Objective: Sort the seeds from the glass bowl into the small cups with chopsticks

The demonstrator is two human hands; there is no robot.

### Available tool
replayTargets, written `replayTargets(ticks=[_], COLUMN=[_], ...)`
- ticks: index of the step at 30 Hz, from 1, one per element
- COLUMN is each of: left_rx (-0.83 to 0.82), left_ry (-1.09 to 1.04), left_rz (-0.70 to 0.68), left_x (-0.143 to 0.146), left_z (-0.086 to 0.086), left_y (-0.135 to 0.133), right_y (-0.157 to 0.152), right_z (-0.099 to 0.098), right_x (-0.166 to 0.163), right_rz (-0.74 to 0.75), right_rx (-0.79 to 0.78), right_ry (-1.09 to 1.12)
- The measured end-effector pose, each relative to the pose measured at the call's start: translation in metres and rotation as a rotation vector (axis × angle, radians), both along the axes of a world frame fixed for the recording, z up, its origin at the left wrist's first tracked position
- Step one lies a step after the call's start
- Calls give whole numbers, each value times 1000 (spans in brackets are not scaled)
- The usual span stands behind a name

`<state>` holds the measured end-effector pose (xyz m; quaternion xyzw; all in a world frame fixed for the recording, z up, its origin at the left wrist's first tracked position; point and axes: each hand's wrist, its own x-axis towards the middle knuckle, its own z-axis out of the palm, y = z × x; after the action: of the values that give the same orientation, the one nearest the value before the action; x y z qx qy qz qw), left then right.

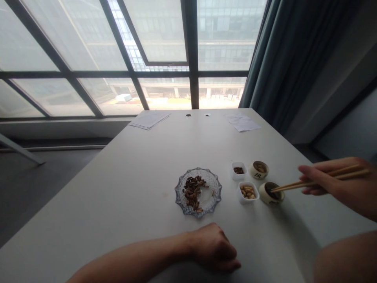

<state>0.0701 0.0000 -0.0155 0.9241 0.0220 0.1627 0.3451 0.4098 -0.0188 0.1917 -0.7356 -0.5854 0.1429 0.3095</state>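
Observation:
My right hand grips a pair of wooden chopsticks whose tips reach into a small round cup with dark contents. My left hand rests on the white table as a loose fist with its fingers curled under, just in front of a scalloped glass plate holding dark seeds. A white square dish of pale nuts sits beside the cup. Behind them stand another white square dish with dark bits and a second round cup.
Sheets of paper lie at the table's far left and far right, near two round cable holes. A large window and a dark curtain stand beyond. The table's left edge drops to grey floor.

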Motion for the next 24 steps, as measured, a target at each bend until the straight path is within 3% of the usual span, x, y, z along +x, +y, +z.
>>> replayTargets(ticks=[3,5,7,12,15,17,19,24], left_rx=[4,9,13,21,44,64,75,82], left_ry=[5,10,2,-21,-2,7,12,5], left_rz=[3,1,-5,-2,1,10,21,27], left_x=[0,0,0,1,2,2,2,3], left_z=[1,1,2,1,-1,-2,-2,-3], left_y=[0,0,0,0,0,-1,-1,-2], right_y=[19,24,23,15,22,30,39,54], right_z=[3,6,11,21,12,-1,-16,-53], right_x=[-10,-14,-20,-59,-98,-126,-152,-190], right_rz=[-6,-21,-51,-89,206,488,662,680], right_rx=[-198,-183,-90,319,344,201,97,-45], right_ry=[132,155,153,156,234,305,368,526])
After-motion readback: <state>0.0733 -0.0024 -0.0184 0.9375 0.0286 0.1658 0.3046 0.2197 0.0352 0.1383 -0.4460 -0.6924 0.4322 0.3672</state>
